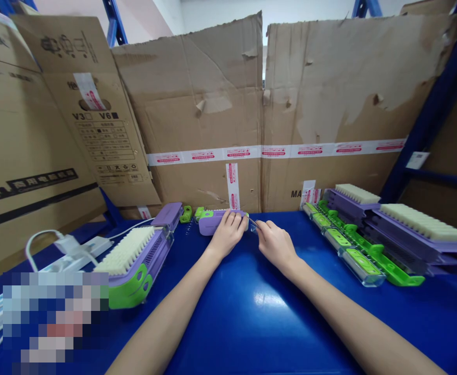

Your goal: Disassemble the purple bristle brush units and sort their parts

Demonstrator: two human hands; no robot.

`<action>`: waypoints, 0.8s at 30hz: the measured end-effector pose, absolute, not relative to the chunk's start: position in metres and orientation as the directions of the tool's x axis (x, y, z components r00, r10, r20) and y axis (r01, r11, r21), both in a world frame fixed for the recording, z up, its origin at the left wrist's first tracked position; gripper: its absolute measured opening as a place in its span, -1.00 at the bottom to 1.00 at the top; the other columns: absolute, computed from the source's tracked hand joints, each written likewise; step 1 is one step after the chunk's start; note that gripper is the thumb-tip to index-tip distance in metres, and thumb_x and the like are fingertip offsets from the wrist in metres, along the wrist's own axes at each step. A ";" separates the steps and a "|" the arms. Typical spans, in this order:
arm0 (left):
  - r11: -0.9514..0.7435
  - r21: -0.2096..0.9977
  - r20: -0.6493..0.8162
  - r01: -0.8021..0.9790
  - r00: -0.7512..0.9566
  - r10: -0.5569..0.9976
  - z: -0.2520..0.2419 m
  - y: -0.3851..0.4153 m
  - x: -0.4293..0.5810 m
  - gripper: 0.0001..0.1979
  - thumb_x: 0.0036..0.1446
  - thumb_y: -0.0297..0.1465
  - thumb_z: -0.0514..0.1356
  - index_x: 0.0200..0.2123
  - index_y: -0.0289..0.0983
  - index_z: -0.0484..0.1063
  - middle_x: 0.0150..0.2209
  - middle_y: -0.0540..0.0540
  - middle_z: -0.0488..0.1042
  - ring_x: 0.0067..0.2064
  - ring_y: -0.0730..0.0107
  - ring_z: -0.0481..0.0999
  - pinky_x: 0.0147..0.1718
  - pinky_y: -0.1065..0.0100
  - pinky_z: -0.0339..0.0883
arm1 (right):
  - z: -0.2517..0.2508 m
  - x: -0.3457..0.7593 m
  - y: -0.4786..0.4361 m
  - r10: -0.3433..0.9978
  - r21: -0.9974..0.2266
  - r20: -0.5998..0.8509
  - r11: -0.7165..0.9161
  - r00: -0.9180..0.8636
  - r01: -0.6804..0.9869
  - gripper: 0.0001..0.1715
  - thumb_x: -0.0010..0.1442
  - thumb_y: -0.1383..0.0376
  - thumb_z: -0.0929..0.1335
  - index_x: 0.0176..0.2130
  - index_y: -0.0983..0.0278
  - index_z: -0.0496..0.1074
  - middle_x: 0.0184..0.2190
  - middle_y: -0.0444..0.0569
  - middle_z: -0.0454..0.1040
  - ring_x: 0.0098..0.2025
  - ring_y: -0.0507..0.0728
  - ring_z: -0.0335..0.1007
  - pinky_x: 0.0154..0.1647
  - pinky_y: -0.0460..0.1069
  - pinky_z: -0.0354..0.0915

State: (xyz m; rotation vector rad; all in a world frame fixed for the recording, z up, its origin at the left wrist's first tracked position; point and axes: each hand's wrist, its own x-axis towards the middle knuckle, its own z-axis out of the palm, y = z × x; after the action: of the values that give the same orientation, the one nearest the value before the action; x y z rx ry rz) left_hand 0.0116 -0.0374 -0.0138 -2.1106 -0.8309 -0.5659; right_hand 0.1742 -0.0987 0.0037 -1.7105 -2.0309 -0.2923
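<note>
A purple device with green end pieces [208,226] lies against the cardboard at the middle of the far table edge. My left hand [228,233] is closed over its right half, fingers bent across the top. From my right hand [276,244], closed in a pinch, a thin dark tool [253,223] points toward the device's right green end. Its exact kind is too small to make out, and my fingers hide its rear part. Just left of the device are a small green piece [186,214] and several tiny spring-like parts [189,227].
At left stands a larger purple and green unit with a white bristle block [129,250], beside a power strip [76,255] with white cables. Purple housings with bristle blocks [419,219], a green rail [380,258] and clear-cased green strips [359,263] lie right. Cardboard [197,120] walls the back.
</note>
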 end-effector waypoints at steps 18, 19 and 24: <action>-0.478 -0.347 0.600 0.807 0.583 0.548 -0.008 -0.046 0.014 -0.45 0.04 -0.50 0.09 0.15 -0.38 0.16 -0.05 -0.32 0.29 0.06 0.04 0.26 0.17 -0.12 -0.04 | 0.009 0.188 -0.094 0.851 -0.254 0.521 0.231 -0.069 0.939 -0.66 0.26 0.28 0.16 -0.06 0.20 0.40 -0.23 -0.01 0.47 -0.23 0.10 0.41 -0.27 -0.07 0.21; -0.472 -0.335 0.604 0.815 0.571 0.556 -0.008 -0.047 0.014 -0.44 0.02 -0.52 0.09 0.14 -0.37 0.17 -0.03 -0.32 0.28 0.07 0.03 0.26 0.17 -0.14 -0.08 | 0.010 0.187 -0.095 0.861 -0.252 0.502 0.240 -0.086 0.937 -0.67 0.25 0.29 0.16 -0.08 0.20 0.41 -0.25 -0.02 0.47 -0.23 0.10 0.41 -0.27 -0.07 0.20; -0.527 -0.328 0.590 0.784 0.606 0.534 -0.010 -0.043 0.010 -0.42 -0.04 -0.63 0.05 0.12 -0.32 0.18 0.01 -0.32 0.24 0.11 0.03 0.22 0.17 -0.18 -0.12 | 0.013 0.191 -0.094 0.884 -0.271 0.448 0.276 -0.133 0.922 -0.67 0.22 0.29 0.18 -0.13 0.19 0.46 -0.27 -0.03 0.50 -0.21 0.10 0.42 -0.26 -0.08 0.20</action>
State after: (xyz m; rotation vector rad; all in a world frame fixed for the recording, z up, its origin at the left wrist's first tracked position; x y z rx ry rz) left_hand 0.0104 -0.0428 -0.0098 -2.2580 -1.0372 -0.5703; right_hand 0.1911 -0.0937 0.0131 -1.6188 -2.0266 -0.0951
